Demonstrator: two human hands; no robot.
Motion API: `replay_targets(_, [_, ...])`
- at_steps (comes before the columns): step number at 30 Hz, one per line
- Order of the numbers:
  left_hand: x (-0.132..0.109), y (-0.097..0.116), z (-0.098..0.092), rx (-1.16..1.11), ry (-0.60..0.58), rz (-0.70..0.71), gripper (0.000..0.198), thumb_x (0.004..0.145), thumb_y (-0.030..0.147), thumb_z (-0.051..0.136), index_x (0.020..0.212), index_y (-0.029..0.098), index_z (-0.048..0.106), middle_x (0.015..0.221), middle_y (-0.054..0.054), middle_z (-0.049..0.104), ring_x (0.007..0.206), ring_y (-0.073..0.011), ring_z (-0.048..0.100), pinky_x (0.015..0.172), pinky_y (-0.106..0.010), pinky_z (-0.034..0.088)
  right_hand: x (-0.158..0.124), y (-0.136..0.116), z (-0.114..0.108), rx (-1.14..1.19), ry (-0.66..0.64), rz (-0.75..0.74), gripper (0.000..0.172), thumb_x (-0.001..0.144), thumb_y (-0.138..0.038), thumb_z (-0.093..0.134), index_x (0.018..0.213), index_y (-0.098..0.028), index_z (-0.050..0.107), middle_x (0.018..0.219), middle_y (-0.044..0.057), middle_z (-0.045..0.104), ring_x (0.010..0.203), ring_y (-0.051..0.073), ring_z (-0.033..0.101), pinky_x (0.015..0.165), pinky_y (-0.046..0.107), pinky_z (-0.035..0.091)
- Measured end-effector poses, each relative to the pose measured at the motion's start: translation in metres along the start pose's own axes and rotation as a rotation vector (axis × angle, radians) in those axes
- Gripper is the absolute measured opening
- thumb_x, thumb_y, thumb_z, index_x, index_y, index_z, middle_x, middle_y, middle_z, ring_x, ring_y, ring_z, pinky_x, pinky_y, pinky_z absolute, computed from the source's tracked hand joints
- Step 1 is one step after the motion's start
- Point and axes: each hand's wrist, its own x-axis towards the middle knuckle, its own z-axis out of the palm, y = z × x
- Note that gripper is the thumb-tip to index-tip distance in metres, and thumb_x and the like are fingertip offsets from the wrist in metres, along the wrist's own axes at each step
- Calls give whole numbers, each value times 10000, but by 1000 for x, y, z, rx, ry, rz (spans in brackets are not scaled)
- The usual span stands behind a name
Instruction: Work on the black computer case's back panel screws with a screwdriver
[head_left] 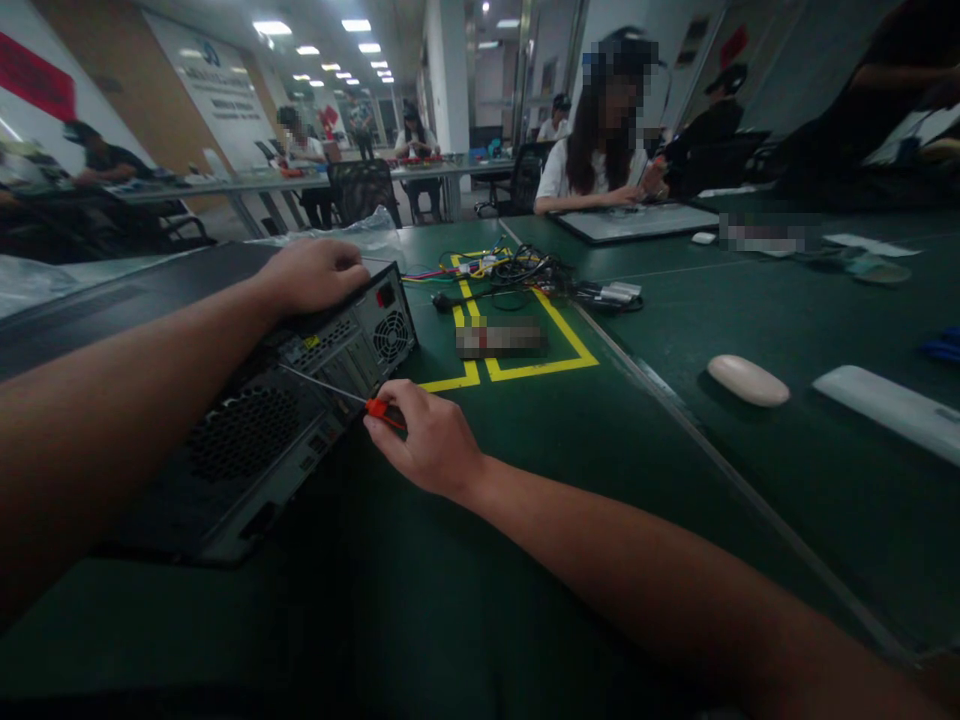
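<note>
A black desktop computer case [330,375] lies on the green table at my left, its metal rear panel with vents and ports turned toward the right. My left hand [319,275] rests palm down on the case's upper side by the rear edge, fingers loosely bent. In the fingers of my right hand [427,435] is a screwdriver [379,408] with a red and dark handle. Its long thin shaft points left, and the tip is at the rear panel above the large round vent. Whether the tip sits in a screw I cannot tell.
Behind the case's right end lies a tangle of cables [536,270] on yellow tape [536,370]. A pale computer mouse [748,381] and a long white object [892,405] are at the right. Across the table a person [600,170] works over a flat panel [637,222].
</note>
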Motion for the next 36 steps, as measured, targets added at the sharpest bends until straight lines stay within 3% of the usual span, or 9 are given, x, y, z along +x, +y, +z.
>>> replay_targets(6, [-1,1,0,-8,-9,-14,510,928,502,394,1031,158,756,962,-138,718,864,-278,614,769,-378,433,0,0,-1,-25,-3,2,253,1060,-438,527,1188,-225,575,1103,57,744,985,198,729,821,306,534])
replay_targets(14, [-1,1,-1,-9,-4,1,406,911,471,406,901,177,687,878,-115,678,794,-248,573,687,-355,382,0,0,-2,-30,-3,7,276,1068,-460,509,1185,-218,574,1093,59,747,971,201,729,809,312,531])
replay_targets(24, [-1,2,-2,-29,-25,-23,466,918,482,396,987,159,725,954,-137,703,855,-274,604,737,-380,403,0,-1,-3,-24,4,-7,276,1069,-460,503,1180,-216,573,1082,55,748,961,194,726,791,304,518])
replay_targets(36, [0,1,1,-34,3,-5,430,928,447,415,975,156,728,925,-106,694,836,-239,585,724,-342,400,-1,1,0,-22,32,13,335,1064,-500,499,1207,-210,585,1071,64,755,977,201,731,816,304,519])
